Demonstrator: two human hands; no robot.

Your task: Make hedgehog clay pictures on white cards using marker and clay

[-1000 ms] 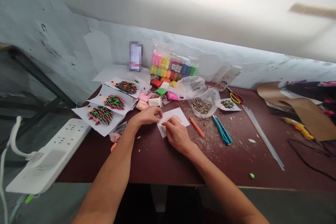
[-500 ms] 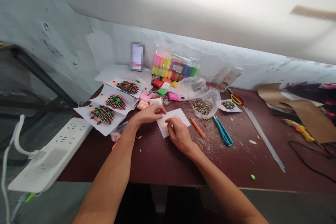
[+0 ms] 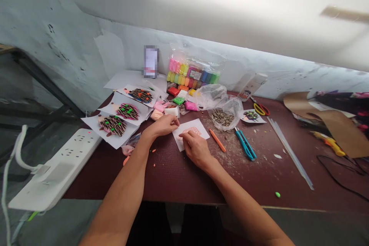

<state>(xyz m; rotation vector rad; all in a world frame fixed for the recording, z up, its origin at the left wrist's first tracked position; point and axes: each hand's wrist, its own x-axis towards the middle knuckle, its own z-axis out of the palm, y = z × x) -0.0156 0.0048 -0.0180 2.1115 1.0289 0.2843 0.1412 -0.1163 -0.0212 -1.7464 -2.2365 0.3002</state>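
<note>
A white card lies on the table in front of me, bearing a rounded patch of peach clay with a pattern of marks. My right hand rests over the card's lower part, fingers curled and fingertips at the left end of the clay. Whatever its fingertips may pinch is hidden. At the card's upper left edge is my left hand, its fingers drawn together; what they hold, if anything, is too small to make out. An orange pen-shaped tool lies just right of the card.
Finished-looking hedgehog cards with seed spines lie at left. Behind are clay packets and a bag of striped seeds. A teal cutter, scissors, clear glue sticks and a yellow glue gun lie right. A power strip stands left.
My right hand's fingers have lowered and shifted slightly left, showing more of the clay's marked pattern. My left hand has drawn back slightly to the left, its fingers closer together.
</note>
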